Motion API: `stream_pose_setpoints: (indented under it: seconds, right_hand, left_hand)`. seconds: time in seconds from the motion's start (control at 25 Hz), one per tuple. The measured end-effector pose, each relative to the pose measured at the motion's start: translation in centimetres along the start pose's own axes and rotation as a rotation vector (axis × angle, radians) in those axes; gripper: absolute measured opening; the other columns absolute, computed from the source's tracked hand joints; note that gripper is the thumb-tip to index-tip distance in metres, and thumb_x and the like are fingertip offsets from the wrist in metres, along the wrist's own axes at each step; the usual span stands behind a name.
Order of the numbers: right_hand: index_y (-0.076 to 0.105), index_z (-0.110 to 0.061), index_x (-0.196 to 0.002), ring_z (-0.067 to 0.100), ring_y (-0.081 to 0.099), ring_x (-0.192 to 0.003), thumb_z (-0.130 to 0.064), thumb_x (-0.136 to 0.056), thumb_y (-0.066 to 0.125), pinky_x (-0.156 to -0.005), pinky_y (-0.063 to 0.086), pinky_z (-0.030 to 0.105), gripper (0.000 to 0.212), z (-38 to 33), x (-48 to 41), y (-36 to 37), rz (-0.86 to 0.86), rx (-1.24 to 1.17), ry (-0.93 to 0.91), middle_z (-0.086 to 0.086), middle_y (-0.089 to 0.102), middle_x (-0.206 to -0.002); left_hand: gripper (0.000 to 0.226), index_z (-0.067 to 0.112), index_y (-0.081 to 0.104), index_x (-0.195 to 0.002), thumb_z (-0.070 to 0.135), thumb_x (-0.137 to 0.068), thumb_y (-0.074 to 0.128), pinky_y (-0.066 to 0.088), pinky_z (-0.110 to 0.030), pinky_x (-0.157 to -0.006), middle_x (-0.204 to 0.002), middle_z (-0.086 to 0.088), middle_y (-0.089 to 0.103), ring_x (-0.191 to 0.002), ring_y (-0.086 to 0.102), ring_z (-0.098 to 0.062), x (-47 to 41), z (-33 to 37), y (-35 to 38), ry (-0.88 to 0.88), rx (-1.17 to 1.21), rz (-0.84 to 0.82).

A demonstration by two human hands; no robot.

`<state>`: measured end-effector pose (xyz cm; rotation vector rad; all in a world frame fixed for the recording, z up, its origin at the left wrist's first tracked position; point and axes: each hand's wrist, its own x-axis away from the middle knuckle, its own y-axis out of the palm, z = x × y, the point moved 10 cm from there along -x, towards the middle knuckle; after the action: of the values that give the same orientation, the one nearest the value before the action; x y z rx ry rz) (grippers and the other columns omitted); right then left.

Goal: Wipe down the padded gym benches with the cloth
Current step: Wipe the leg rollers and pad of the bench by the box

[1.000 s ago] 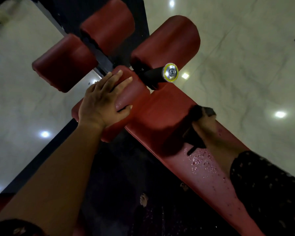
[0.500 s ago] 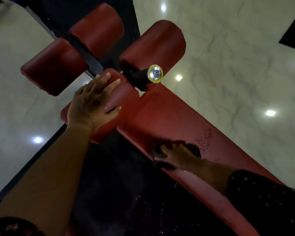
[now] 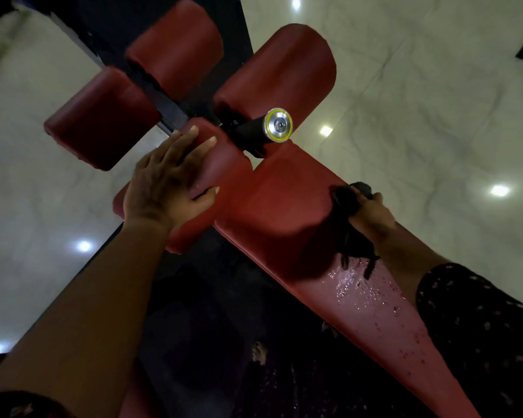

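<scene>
On the left, the left grip (image 3: 169,182) lies flat on a red roller pad (image 3: 227,167) at the head of the padded bench (image 3: 284,212). Its fingers are straight and a little spread, the thumb is out to the side, and it holds nothing. The bare forearm runs down to the bottom left corner, where a dark sleeve is cut off. Three more red rollers (image 3: 103,116) stand beyond it on a black frame. Just right of the fingertips a black handle with a silver, yellow-ringed end cap (image 3: 278,125) sticks out.

Farther right, the dark cloth (image 3: 346,203) sits bunched at the right edge of the padded bench. The right grip (image 3: 372,212) is curled round it and presses it to the pad, so the fingertips are buried in the folds. Loose tails of the cloth trail toward a wet patch of droplets (image 3: 360,285). A dark patterned sleeve (image 3: 480,327) covers the bench's right edge lower down. The bench's near end runs off the bottom, and what lies under it is too dark to make out. A pale marble floor (image 3: 435,116) lies on the right.

Half a second earlier the cloth and right grip were at the bench's left edge; now they are across at the right edge. The left grip has stayed on its roller.
</scene>
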<state>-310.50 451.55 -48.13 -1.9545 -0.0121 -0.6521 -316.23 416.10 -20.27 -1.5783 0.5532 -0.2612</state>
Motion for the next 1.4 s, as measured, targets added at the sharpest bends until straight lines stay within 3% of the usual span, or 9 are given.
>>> stream_pose_setpoints:
  seconds: [0.24,0.44,0.52,0.64,0.76,0.96,1.12,1.24,1.4]
  right_hand:
    - [0.042,-0.044,-0.137,0.040,0.039,-0.128,-0.063,-0.087,0.048,-0.113,0.031,0.039,0.054,2.4,-1.4,0.5,0.003,-0.464,0.242,0.015,0.044,-0.138]
    - [0.024,-0.039,-0.149,0.022,0.057,-0.079,-0.019,-0.074,0.062,-0.059,0.053,0.022,0.087,-1.3,5.4,5.3,-0.016,-0.658,0.285,0.010,0.039,-0.130]
    - [0.009,-0.052,-0.149,0.022,0.059,-0.077,-0.017,-0.082,0.057,-0.057,0.053,0.026,0.089,-3.9,10.1,9.6,-0.144,-0.663,0.228,0.010,0.037,-0.128]
    - [-0.002,-0.057,-0.145,0.028,0.065,-0.083,-0.028,-0.084,0.048,-0.076,0.056,0.039,0.084,-6.5,16.3,15.0,-0.266,-0.361,0.067,0.017,0.055,-0.121]
    - [-0.002,-0.052,-0.148,0.034,0.054,-0.114,-0.034,-0.087,0.059,-0.093,0.052,0.042,0.088,-7.6,19.7,16.6,-0.341,0.054,-0.191,0.020,0.023,-0.153]
    - [0.022,-0.049,-0.145,0.032,0.053,-0.108,-0.040,-0.093,0.041,-0.078,0.053,0.037,0.056,-5.1,16.2,11.0,-0.313,0.451,-0.759,0.013,0.034,-0.137]
    - [0.032,-0.049,-0.141,0.027,0.056,-0.100,-0.034,-0.099,0.039,-0.071,0.055,0.034,0.044,-0.2,5.3,2.0,0.000,0.590,-0.529,0.006,0.040,-0.133]
    - [0.029,-0.056,-0.140,0.033,0.056,-0.104,-0.038,-0.093,0.048,-0.077,0.052,0.039,0.053,3.5,0.1,-1.0,-0.027,0.490,-0.256,0.004,0.038,-0.134]
    - [0.032,-0.050,-0.142,0.040,0.051,-0.120,-0.072,-0.083,0.046,-0.105,0.042,0.042,0.064,7.5,-1.3,0.1,-0.106,-0.017,0.146,0.016,0.041,-0.135]
  left_hand:
    - [0.080,0.032,0.032,-0.151,0.065,-0.080,0.047,0.043,-0.056,-0.102,-0.158,-0.005,0.034,-0.141,0.037,-0.032,0.0,-0.1,0.4,0.007,0.011,0.005]
    - [0.080,0.031,0.034,-0.151,0.064,-0.079,0.048,0.042,-0.056,-0.102,-0.157,-0.005,0.034,-0.141,0.036,-0.033,0.1,0.0,0.0,0.002,0.018,0.020]
    - [0.080,0.032,0.033,-0.151,0.064,-0.080,0.047,0.042,-0.057,-0.103,-0.157,-0.005,0.034,-0.141,0.036,-0.033,0.1,0.0,0.1,0.001,0.014,0.009]
    - [0.080,0.031,0.033,-0.151,0.064,-0.079,0.045,0.042,-0.058,-0.103,-0.156,-0.006,0.035,-0.141,0.036,-0.033,0.1,0.2,0.0,-0.004,0.003,0.007]
    - [0.080,0.031,0.033,-0.150,0.064,-0.078,0.046,0.043,-0.059,-0.101,-0.155,-0.007,0.037,-0.140,0.037,-0.034,0.2,0.3,-0.3,-0.011,0.008,0.016]
    - [0.078,0.029,0.037,-0.150,0.064,-0.080,0.044,0.042,-0.057,-0.103,-0.155,-0.008,0.038,-0.140,0.038,-0.033,0.0,0.1,-0.1,-0.005,-0.001,0.013]
    - [0.078,0.025,0.043,-0.148,0.061,-0.079,0.048,0.043,-0.054,-0.102,-0.152,-0.010,0.041,-0.138,0.040,-0.034,0.0,0.3,-0.4,0.012,0.022,0.047]
    - [0.077,0.025,0.045,-0.147,0.060,-0.078,0.050,0.044,-0.055,-0.101,-0.152,-0.010,0.043,-0.137,0.042,-0.033,0.1,0.0,-0.4,0.004,0.019,0.068]
    - [0.077,0.025,0.045,-0.147,0.059,-0.078,0.052,0.045,-0.054,-0.100,-0.152,-0.009,0.042,-0.137,0.042,-0.033,0.1,0.2,-0.6,0.027,0.010,0.085]
